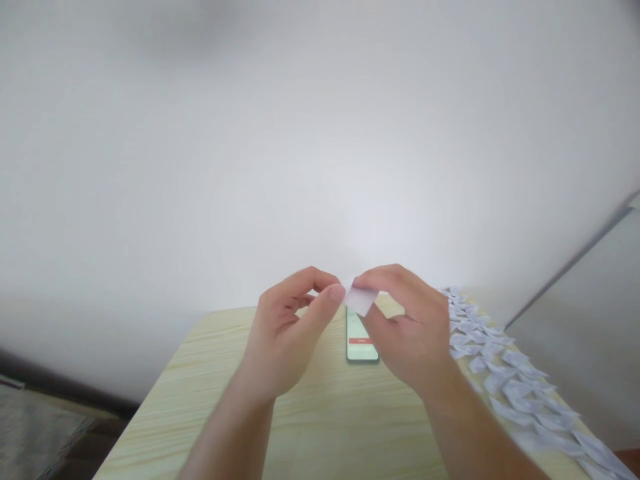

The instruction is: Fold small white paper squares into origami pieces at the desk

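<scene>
In front of the wall, above the table, a small white piece of folded paper (362,301) is held between my two hands. My right hand (407,320) pinches it between thumb and fingers, with a flat face of the paper turned toward me. At the paper's left corner, the thumb and index finger of my left hand (290,327) are closed together; the tip between them is hard to see. Below the paper a phone (363,351) with a lit screen and a red bar lies on the table, partly covered by my right hand.
Along the right edge of the light wooden table (320,433) lie many small folded white papers (520,393) in overlapping rows. A plain white wall (320,133) rises behind the table. A pale panel (590,320) stands at the right, and a dark floor area shows at lower left.
</scene>
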A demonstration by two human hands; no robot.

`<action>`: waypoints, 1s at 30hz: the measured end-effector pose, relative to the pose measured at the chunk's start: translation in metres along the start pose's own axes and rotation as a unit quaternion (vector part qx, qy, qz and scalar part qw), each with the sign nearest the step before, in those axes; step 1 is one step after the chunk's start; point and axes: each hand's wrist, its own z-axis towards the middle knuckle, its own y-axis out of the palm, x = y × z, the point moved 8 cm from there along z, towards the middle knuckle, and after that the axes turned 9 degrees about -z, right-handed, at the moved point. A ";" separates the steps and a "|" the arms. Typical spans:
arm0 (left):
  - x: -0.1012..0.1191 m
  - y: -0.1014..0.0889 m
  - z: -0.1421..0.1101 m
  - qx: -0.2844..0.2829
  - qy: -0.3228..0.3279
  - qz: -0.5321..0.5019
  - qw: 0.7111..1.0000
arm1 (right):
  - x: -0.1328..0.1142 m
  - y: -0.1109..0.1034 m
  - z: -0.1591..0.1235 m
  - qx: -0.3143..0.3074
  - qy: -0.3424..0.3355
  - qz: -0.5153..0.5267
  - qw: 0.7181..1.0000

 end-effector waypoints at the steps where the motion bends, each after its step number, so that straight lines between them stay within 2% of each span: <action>1: -0.003 0.001 0.000 0.001 -0.018 -0.003 1.000 | 0.000 0.000 0.000 0.006 -0.003 0.001 1.000; 4: -0.008 0.002 0.001 0.010 -0.049 -0.018 0.999 | 0.004 0.001 0.001 -0.011 0.020 0.014 1.000; 9: -0.013 -0.003 0.003 0.024 -0.045 -0.022 0.998 | 0.017 0.010 0.003 -0.107 0.072 0.107 0.986; 13: -0.014 -0.005 0.003 0.027 -0.035 -0.003 0.999 | 0.030 0.008 0.005 -0.082 0.114 0.137 0.981; 19: -0.007 -0.004 0.002 0.025 -0.007 0.032 0.999 | 0.032 0.009 0.005 -0.103 0.146 0.182 0.967; 23: -0.005 0.000 0.001 -0.005 -0.003 0.045 0.999 | 0.036 0.013 0.003 -0.125 0.177 0.193 0.957; 30: -0.001 0.005 -0.001 -0.060 0.016 0.076 0.995 | 0.044 0.022 -0.004 -0.170 0.181 0.174 0.953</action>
